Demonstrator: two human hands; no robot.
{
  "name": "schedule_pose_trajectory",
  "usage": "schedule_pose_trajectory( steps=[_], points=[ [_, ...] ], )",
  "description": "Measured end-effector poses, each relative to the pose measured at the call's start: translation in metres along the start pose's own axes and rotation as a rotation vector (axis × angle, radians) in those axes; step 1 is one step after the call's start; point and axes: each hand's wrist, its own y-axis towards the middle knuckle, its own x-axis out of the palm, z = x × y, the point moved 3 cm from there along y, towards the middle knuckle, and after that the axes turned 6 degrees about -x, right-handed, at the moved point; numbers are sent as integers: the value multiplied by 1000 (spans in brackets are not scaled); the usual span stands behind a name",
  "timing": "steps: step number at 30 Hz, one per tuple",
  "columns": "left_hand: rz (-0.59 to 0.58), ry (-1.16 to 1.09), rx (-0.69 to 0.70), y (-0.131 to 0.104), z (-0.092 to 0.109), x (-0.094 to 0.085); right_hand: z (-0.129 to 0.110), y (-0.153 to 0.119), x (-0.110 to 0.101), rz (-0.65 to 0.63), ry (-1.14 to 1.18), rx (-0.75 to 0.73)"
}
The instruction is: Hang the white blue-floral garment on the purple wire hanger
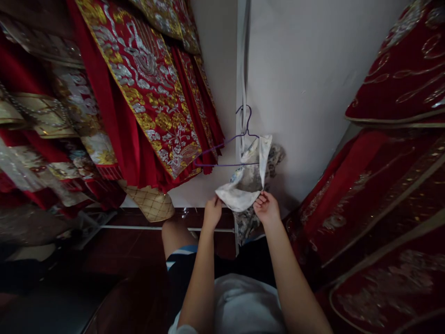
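You have both hands on the pale cloth [239, 198], which is in front of the wall [299, 69] and hangs partly over the purple hanger [225, 165]. Your left hand [212, 211] is almost closed and seems to pinch the left corner of the cloth, although its fingertips are partly hidden. Your right hand [267, 205] pinches the other side between thumb and finger, and its remaining fingers are curled. Between the two hands the lower part sags a little, and one narrow strip goes up from the right hand to the right side of the hanger.

So the step in hand, as I judge it, is to spread and arrange this cloth on the hanger. The next move calls for a light and equal pull from both sides, because the hanger appears tilted and the cloth lies only on its right part. A strong pull could make it slip. Please mind also the red embroidered garment [149, 93], which hangs close to the hanger's left end. Behind the cloth there is a mottled fabric [245, 225]; I cannot tell if it belongs to the same piece.
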Motion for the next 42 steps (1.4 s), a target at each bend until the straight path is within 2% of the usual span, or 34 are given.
schedule_pose_trajectory(
  steps=[5,8,11,13,17,21,23,26,29,32,33,34,35,38,40,42],
  points=[
    [-126,106,13,-11,-2,10,-3,7,-22,153,-29,2],
    [-187,14,52,-18,12,18,0,10,-29,191,-84,-15],
    [-246,-49,124,-28,32,28,11,8,-23,166,-152,-21],
    [-250,-8,173,-36,44,33,20,3,-11,48,-263,-49],
    [-203,85,249,-47,61,39,43,-19,19,-346,-603,28],
    [-145,76,313,-45,73,32,49,-48,33,-528,-609,212],
    [-164,75,298,-43,74,28,46,-60,36,-597,-610,324],
    [-320,77,136,-44,63,24,32,-69,38,-697,-705,344],
    [-490,94,1,-52,44,19,10,-67,43,-678,-702,288],
    [-800,332,-100,-59,24,12,-20,-57,53,-608,-708,229],
    [-880,454,-122,-58,19,7,-31,-53,58,-589,-710,206],
    [-901,577,-120,-54,16,0,-41,-48,63,-571,-707,192],
    [-865,687,-93,-48,16,-8,-50,-42,69,-553,-700,181],
    [-574,882,99,-21,31,-33,-72,-17,83,-489,-745,49],
    [-435,971,193,-6,45,-48,-79,6,91,-448,-927,-195],
    [-389,1061,226,3,57,-59,-78,29,97,-439,-1194,-495]
  ],
)
